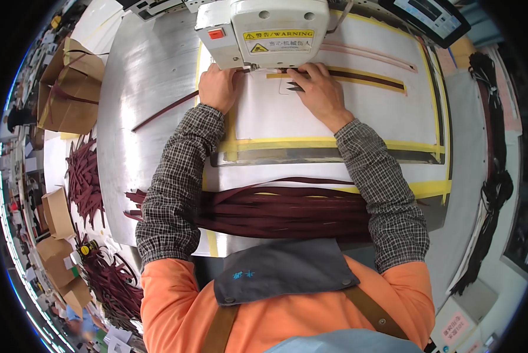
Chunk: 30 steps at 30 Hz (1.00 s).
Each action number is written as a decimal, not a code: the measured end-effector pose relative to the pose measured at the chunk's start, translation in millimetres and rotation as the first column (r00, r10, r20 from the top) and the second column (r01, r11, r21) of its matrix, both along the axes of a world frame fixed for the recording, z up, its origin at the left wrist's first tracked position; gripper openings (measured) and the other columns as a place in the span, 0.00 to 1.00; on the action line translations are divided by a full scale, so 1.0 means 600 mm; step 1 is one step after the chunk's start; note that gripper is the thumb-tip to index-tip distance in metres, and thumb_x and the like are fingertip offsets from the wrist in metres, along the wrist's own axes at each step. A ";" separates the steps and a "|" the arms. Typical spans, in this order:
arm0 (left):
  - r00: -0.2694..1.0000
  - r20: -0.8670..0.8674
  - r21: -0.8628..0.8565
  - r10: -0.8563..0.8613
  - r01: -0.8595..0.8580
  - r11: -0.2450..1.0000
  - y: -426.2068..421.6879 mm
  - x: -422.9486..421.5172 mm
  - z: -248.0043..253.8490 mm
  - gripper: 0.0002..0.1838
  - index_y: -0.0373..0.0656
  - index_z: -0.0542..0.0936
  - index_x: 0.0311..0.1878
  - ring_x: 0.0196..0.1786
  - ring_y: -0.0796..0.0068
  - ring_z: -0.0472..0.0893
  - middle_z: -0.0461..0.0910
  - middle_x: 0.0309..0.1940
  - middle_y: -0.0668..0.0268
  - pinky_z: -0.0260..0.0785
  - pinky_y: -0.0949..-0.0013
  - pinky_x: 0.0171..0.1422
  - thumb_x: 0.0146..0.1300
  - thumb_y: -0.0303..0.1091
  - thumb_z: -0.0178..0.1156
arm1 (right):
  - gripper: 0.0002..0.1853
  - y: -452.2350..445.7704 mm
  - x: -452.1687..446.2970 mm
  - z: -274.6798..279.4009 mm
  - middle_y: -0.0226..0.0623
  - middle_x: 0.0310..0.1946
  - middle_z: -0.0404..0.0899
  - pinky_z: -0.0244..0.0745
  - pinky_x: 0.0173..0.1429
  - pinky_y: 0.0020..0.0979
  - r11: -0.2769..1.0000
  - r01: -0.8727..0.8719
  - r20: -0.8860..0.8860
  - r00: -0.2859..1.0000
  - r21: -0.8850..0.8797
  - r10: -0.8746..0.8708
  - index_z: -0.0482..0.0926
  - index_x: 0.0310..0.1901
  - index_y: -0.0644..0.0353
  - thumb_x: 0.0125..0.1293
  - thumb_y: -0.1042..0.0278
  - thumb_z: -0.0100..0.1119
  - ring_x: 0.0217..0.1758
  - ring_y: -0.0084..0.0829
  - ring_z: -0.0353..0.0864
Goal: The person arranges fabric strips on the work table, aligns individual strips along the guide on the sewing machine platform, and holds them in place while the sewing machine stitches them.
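My left hand is closed on a narrow maroon strap at the left of the sewing machine head. The strap's tail runs down and left over the metal table. Close to the needle area, my right hand has bent fingers at the strip's line. Dark, pointed thread snips stick out from under its fingers; their handles are hidden. To the right, a maroon strip lies in a yellow-edged slot of the white template. The machine head hides the needle and part of the fingertips.
A bundle of maroon straps lies across the table's near edge. More straps are heaped at the left, near a cardboard box. A control screen stands at the upper right. Dark straps hang along the right side.
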<state>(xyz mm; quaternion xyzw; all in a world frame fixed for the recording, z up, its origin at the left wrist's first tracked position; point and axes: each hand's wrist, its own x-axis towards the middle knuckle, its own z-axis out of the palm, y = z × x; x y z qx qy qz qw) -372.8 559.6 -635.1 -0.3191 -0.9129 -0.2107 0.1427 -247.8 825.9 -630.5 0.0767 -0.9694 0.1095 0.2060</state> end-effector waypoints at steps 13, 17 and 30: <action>0.997 -0.051 0.056 0.051 -0.048 0.997 -0.005 -0.003 0.003 0.08 0.50 0.91 0.50 0.48 0.53 0.87 0.90 0.46 0.62 0.81 0.50 0.52 0.72 0.37 0.71 | 0.24 -0.008 0.001 0.001 0.25 0.54 0.84 0.90 0.56 0.36 1.000 -0.004 0.015 1.000 0.022 0.004 0.90 0.66 0.45 0.67 0.64 0.76 0.64 0.31 0.83; 0.971 -0.238 -0.070 0.016 -0.034 0.997 -0.016 0.018 0.007 0.10 0.48 0.91 0.52 0.55 0.56 0.86 0.89 0.53 0.64 0.80 0.52 0.58 0.70 0.33 0.69 | 0.24 -0.012 -0.007 -0.002 0.24 0.55 0.84 0.90 0.57 0.36 0.991 -0.025 -0.001 1.000 0.131 0.025 0.90 0.64 0.48 0.66 0.65 0.75 0.64 0.31 0.83; 0.915 -0.159 -0.191 -0.370 0.339 0.921 0.063 0.117 0.008 0.18 0.47 0.88 0.64 0.70 0.61 0.84 0.86 0.70 0.68 0.78 0.56 0.68 0.73 0.34 0.64 | 0.23 0.014 0.024 -0.009 0.28 0.60 0.85 0.89 0.60 0.38 0.999 0.050 -0.062 0.997 0.008 -0.049 0.89 0.64 0.50 0.66 0.63 0.76 0.67 0.34 0.84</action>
